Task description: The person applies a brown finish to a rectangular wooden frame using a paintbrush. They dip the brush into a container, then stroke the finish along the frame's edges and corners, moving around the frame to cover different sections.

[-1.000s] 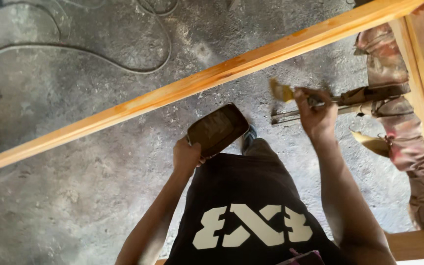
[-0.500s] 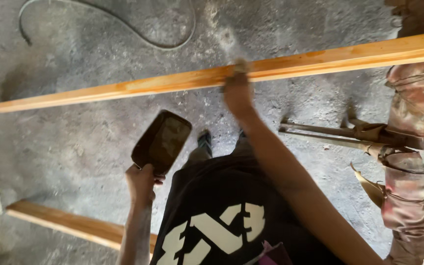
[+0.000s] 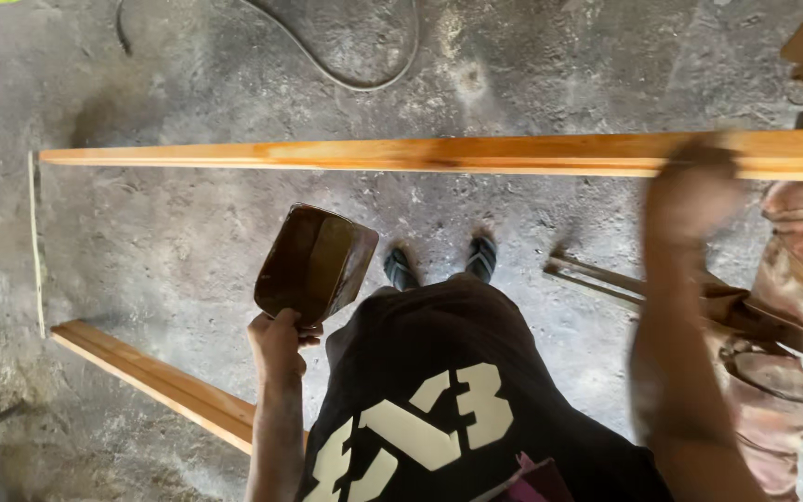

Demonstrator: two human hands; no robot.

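Two hands are being kept apart — the left hand point(image 3: 278, 342) is gripping a brown container point(image 3: 315, 263), while the blurred right hand point(image 3: 694, 186) is being laid on the horizontal wooden rail point(image 3: 420, 153) — grip unclear.

A single head-worn camera is looking straight down the person's own body, taking in the dark shirt point(image 3: 448, 400), both feet and the concrete floor point(image 3: 188, 232) below, with a varnished wooden beam point(image 3: 420, 153) crossing the upper frame closer up.
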